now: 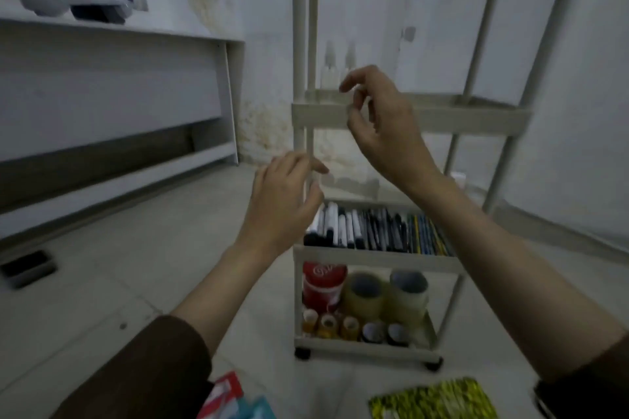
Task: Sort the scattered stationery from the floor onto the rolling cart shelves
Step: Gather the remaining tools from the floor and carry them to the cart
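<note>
A white rolling cart stands on the floor in front of me. Two pale bottles stand at the left of its upper-middle shelf. The shelf below holds a row of markers, pens and pencils. The bottom shelf holds a red tub, two clear tape rolls and several small rolls. My right hand hovers in front of the upper-middle shelf rim, fingers apart, holding nothing. My left hand is lower, beside the cart's front left post, fingers spread and empty.
On the floor near me lie red and blue packets and a yellow-green patterned packet. A dark eraser-like block lies at the far left. A white desk stands along the left wall.
</note>
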The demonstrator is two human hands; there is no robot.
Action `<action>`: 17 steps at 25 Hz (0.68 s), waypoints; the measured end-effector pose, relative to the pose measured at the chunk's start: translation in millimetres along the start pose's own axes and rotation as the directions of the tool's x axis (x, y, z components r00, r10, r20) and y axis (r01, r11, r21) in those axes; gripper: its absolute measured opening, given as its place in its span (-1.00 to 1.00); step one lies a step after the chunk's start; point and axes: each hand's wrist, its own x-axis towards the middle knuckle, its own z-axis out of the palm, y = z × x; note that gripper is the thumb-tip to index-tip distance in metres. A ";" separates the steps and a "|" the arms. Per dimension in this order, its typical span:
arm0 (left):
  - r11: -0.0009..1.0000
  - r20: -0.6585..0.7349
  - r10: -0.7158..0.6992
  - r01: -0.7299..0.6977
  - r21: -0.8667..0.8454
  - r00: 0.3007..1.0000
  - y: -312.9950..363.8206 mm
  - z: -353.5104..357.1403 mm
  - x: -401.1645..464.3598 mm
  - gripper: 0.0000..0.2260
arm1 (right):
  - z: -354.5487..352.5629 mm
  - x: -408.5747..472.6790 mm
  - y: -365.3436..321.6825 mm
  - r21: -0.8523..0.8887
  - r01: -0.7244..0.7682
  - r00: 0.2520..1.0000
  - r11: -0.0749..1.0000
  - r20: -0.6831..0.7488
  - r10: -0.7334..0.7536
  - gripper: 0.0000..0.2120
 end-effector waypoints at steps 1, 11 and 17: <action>1.000 0.028 -0.004 0.004 -0.013 1.000 -3.8 6.6 -11.6 -0.78 | 4.6 -22.0 -2.7 -0.032 0.007 0.998 0.999 0.069 -0.004 -0.84; 0.968 0.569 -0.072 0.194 -0.158 0.819 -17.3 71.9 -152.6 -0.85 | 17.6 -253.1 -34.6 -0.245 -0.481 0.650 0.842 0.544 0.530 -0.90; 0.930 0.785 0.062 0.249 -0.270 0.617 56.7 117.4 -245.3 -0.86 | -55.6 -394.9 -97.9 -0.467 -0.658 0.298 0.590 0.558 0.775 -0.88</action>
